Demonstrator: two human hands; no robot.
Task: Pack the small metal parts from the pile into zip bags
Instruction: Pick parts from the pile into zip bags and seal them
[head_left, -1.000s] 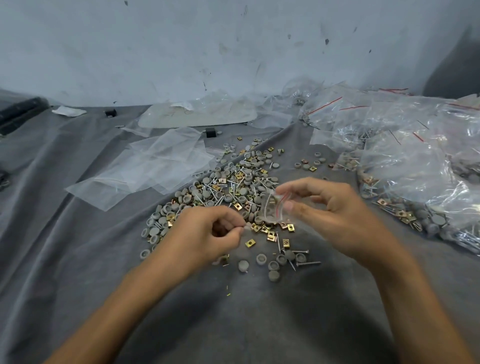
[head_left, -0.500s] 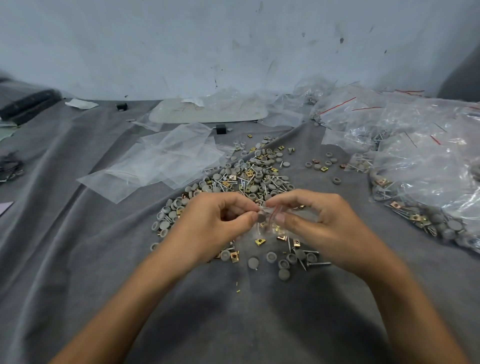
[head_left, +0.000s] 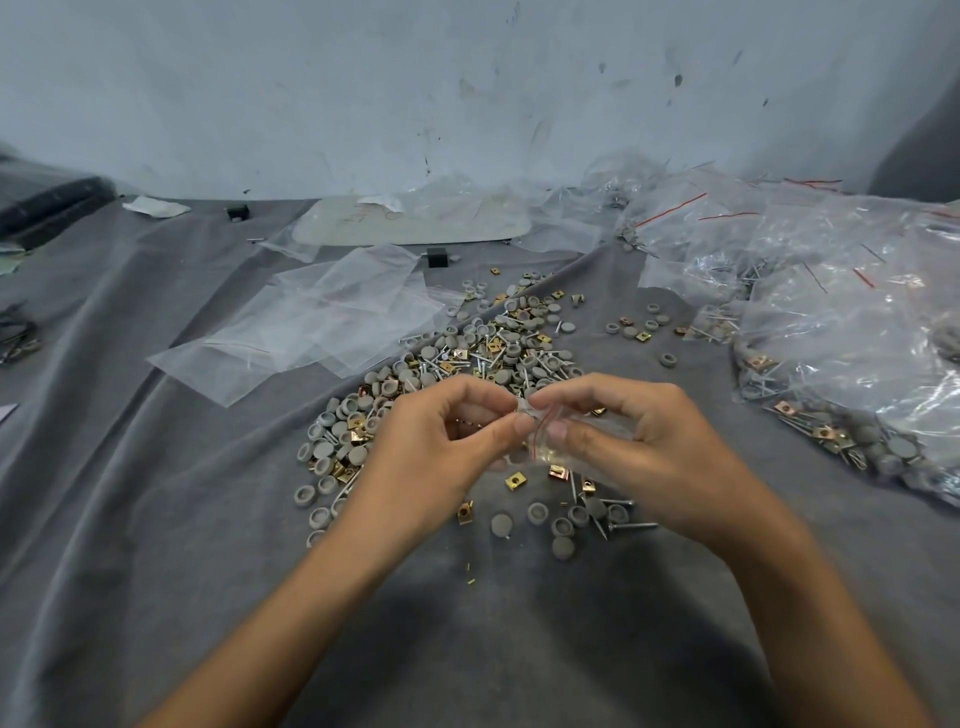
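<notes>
A pile of small parts (head_left: 488, 358), grey round caps, gold square clips and screws, lies spread on the grey cloth. Just above its near edge, my left hand (head_left: 441, 457) and my right hand (head_left: 639, 447) meet at the mouth of a small clear zip bag (head_left: 545, 441) with a red line. Thumb and fingers of each hand pinch the bag's top edge. The bag hangs low between the hands, and its contents are hard to make out. Loose caps, clips and screws (head_left: 566, 519) lie under the hands.
Empty flat zip bags (head_left: 311, 327) lie left of the pile. Filled bags (head_left: 831, 332) are heaped at the right. A flat pale board (head_left: 410, 223) rests near the wall, with small black blocks (head_left: 436, 257) close by. Dark objects (head_left: 47, 202) sit far left.
My left hand has come up to the bag held by my right hand, and both now pinch its mouth. The view has shifted slightly.
</notes>
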